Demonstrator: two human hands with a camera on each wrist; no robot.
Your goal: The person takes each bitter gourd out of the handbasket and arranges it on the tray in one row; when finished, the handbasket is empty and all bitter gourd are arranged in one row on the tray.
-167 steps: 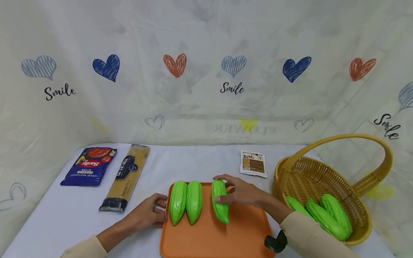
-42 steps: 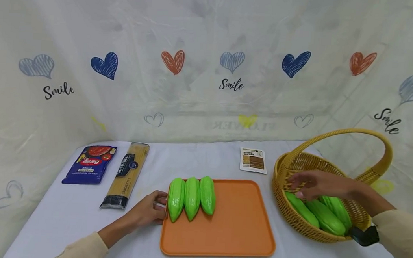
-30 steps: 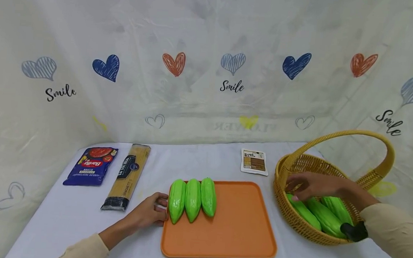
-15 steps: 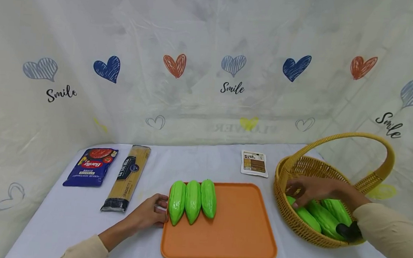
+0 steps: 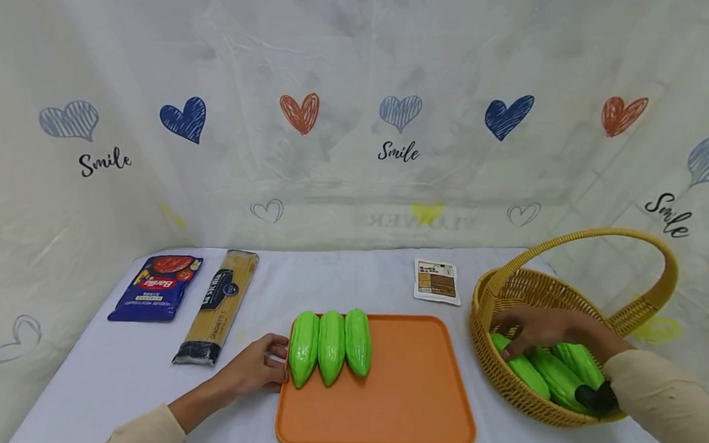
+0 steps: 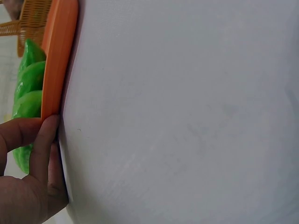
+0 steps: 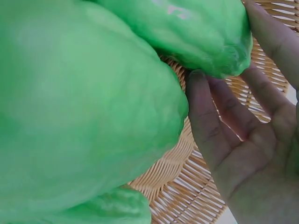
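Observation:
Three glossy green bitter gourds [image 5: 331, 347] lie side by side at the left of the orange tray [image 5: 406, 414]. My left hand [image 5: 258, 363] pinches the tray's left rim, its fingertips against the outer wall in the left wrist view. Inside the wicker basket [image 5: 550, 415] at the right are three more gourds. My right hand [image 5: 537, 327] reaches in there and grips the upper end of the leftmost gourd [image 5: 528, 376]. In the right wrist view, the thumb and fingers [image 7: 273, 42] lie on either side of that gourd's end [image 7: 219, 51].
Beyond my left hand lie a spaghetti pack [image 5: 218, 308] and a blue Barilla pouch [image 5: 155, 288]. A small white-and-brown packet [image 5: 436, 281] rests at the back of the white table, left of the basket. The basket's tall handle [image 5: 622, 232] arches over its opening.
The third gourd was set down beside the other two on the tray. My right hand moved from the tray to the basket and lowered onto a gourd; my left hand stays at the rim.

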